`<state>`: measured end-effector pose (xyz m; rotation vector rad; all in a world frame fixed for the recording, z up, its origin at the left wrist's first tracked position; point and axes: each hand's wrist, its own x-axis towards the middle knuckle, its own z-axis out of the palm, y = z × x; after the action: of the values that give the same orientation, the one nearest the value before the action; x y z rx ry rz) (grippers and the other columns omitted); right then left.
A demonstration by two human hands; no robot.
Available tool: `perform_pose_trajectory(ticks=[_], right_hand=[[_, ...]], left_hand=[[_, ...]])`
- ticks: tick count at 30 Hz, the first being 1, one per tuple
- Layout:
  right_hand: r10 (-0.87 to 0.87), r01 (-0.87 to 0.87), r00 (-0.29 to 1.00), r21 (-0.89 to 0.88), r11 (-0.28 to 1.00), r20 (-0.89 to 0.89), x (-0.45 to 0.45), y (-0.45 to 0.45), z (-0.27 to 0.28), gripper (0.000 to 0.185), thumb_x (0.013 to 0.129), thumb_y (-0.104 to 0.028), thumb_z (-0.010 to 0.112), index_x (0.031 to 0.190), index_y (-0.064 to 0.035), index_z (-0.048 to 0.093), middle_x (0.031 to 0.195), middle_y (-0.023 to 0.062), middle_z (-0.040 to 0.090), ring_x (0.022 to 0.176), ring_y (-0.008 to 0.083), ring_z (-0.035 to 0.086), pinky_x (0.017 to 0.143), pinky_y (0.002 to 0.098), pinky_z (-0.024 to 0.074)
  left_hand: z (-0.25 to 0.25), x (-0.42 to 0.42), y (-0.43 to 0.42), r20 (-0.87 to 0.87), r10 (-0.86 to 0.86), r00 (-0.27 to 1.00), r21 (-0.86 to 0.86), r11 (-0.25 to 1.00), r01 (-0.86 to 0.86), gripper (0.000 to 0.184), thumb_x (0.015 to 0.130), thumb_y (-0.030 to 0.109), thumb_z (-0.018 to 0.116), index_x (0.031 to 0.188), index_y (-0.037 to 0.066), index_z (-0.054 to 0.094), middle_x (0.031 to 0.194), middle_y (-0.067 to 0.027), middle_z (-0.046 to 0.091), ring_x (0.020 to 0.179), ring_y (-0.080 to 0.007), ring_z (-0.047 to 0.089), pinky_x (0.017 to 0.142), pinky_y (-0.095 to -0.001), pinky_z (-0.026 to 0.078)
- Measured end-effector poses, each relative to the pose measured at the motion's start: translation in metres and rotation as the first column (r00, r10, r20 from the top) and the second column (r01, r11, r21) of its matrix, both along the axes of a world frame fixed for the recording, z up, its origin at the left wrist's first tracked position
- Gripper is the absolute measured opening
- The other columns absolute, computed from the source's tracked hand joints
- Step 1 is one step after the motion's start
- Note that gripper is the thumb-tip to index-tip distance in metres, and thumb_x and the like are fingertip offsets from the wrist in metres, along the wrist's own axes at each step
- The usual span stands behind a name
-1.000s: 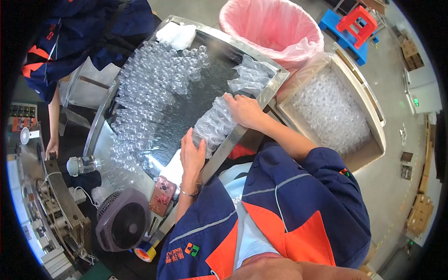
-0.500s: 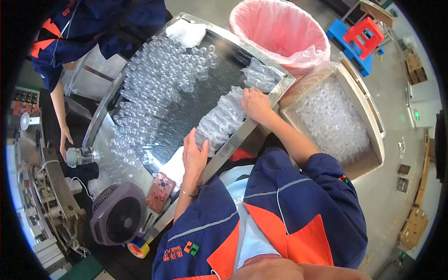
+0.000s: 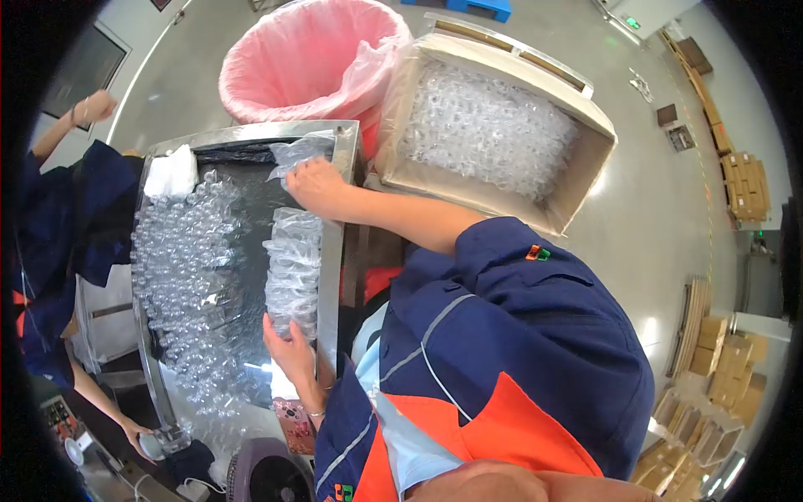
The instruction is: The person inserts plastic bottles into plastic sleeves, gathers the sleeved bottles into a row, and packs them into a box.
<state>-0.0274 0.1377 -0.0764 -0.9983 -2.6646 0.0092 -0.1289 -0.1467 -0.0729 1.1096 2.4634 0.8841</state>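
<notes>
Along the near side of a metal-rimmed tray (image 3: 331,276) lies a row of clear plastic-wrapped pieces (image 3: 293,263). My left hand (image 3: 291,356) touches the lower end of that row, its thumb and fingers apart. Beyond the row's far end, my right hand (image 3: 316,186) has its fingers curled on a separate crinkled clear plastic bag (image 3: 301,151) in the tray's corner; the fingertips are partly hidden. Many small clear plastic bottles (image 3: 188,284) lie in packed rows across the tray's other half.
A pink-lined bin (image 3: 314,63) and a carton of clear plastic pieces (image 3: 493,125) stand beyond the tray. A co-worker's hand (image 3: 146,439) holds a clear jar (image 3: 171,439). A phone (image 3: 294,425), a fan (image 3: 272,473) and a white bundle (image 3: 171,171) are nearby.
The view has turned toward the carton. My right hand has left the wrapped row and moved onto the separate bag at the corner. My left hand stays at the row's lower end.
</notes>
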Motion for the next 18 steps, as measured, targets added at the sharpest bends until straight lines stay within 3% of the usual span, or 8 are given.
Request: perform_pose_trajectory(ticks=[3,6,7,9,10,12,14,18], right_hand=[[0.116,-0.112,0.992,-0.078,0.991,0.053,0.007,-0.013,-0.004,0.017,0.077,-0.015,0.058,0.086,-0.0013,0.060,0.084,0.0164,0.062,0.082,0.0309,0.062,0.072,0.0409,0.0477],[0.286,-0.225,0.952,-0.380,0.897,0.112,0.008,-0.022,0.011,0.016,0.076,-0.012,0.056,0.083,0.0008,0.063,0.082,0.0198,0.066,0.080,0.0338,0.066,0.072,0.0450,0.0530],[0.267,-0.240,0.962,-0.290,0.926,0.055,0.007,-0.020,-0.001,0.012,0.072,-0.010,0.059,0.078,-0.0044,0.068,0.077,0.0162,0.067,0.075,0.0322,0.068,0.064,0.0436,0.0547],[0.170,-0.113,0.979,-0.398,0.910,0.110,0.005,-0.011,0.004,0.017,0.076,-0.014,0.054,0.077,-0.0029,0.068,0.080,0.0191,0.067,0.075,0.0344,0.067,0.066,0.0449,0.0545],[0.139,-0.100,0.986,-0.352,0.931,0.088,0.007,-0.005,0.011,0.020,0.078,-0.016,0.053,0.079,-0.0009,0.066,0.084,0.0193,0.066,0.080,0.0337,0.066,0.071,0.0447,0.0534],[0.134,-0.130,0.989,0.053,0.990,-0.069,0.010,0.012,0.003,0.014,0.079,-0.012,0.054,0.086,-0.0024,0.061,0.092,0.0150,0.060,0.093,0.0309,0.057,0.078,0.0402,0.0491],[0.112,-0.103,0.990,0.099,0.990,-0.087,0.006,0.026,0.009,0.014,0.078,-0.011,0.058,0.086,-0.0007,0.060,0.092,0.0165,0.060,0.093,0.0320,0.057,0.079,0.0414,0.0488],[0.050,-0.045,0.997,0.081,0.996,-0.061,-0.001,0.036,0.003,0.016,0.078,-0.014,0.062,0.087,-0.0008,0.059,0.090,0.0160,0.060,0.091,0.0322,0.059,0.078,0.0415,0.0489]], left_hand=[[-0.009,-0.003,0.000,-0.014,-0.010,1.000,0.015,1.000,0.010,0.055,0.084,0.014,0.060,0.132,-0.003,0.040,0.126,-0.0239,0.047,0.115,-0.0377,0.047,0.094,-0.0407,0.039],[-0.014,-0.003,-0.001,-0.062,-0.039,0.997,0.026,0.999,0.040,0.058,0.084,0.015,0.061,0.134,-0.003,0.037,0.126,-0.0244,0.046,0.115,-0.0378,0.046,0.094,-0.0406,0.040],[-0.016,-0.007,-0.004,-0.080,-0.043,0.996,0.023,0.999,0.045,0.058,0.084,0.015,0.061,0.134,-0.002,0.037,0.126,-0.0245,0.046,0.115,-0.0377,0.046,0.093,-0.0404,0.040],[-0.002,-0.002,-0.002,0.026,0.034,0.999,0.004,0.999,-0.035,0.061,0.084,0.017,0.062,0.135,-0.002,0.035,0.125,-0.0252,0.046,0.107,-0.0358,0.051,0.088,-0.0391,0.044],[0.004,0.001,-0.002,0.082,0.063,0.995,0.000,0.998,-0.063,0.062,0.085,0.017,0.063,0.136,-0.002,0.034,0.124,-0.0256,0.047,0.103,-0.0349,0.054,0.086,-0.0385,0.045],[0.011,0.006,-0.006,0.073,0.111,0.991,0.016,0.993,-0.113,0.063,0.085,0.019,0.063,0.136,-0.002,0.034,0.122,-0.0257,0.047,0.092,-0.0320,0.057,0.080,-0.0372,0.047],[0.009,0.006,-0.014,0.019,0.122,0.992,0.056,0.991,-0.123,0.064,0.085,0.021,0.064,0.136,-0.002,0.033,0.118,-0.0255,0.048,0.076,-0.0276,0.059,0.073,-0.0358,0.049],[0.005,0.005,-0.022,-0.003,0.167,0.986,0.014,0.986,-0.167,0.063,0.084,0.022,0.065,0.133,-0.005,0.036,0.110,-0.0247,0.053,0.078,-0.0295,0.059,0.073,-0.0371,0.048]])
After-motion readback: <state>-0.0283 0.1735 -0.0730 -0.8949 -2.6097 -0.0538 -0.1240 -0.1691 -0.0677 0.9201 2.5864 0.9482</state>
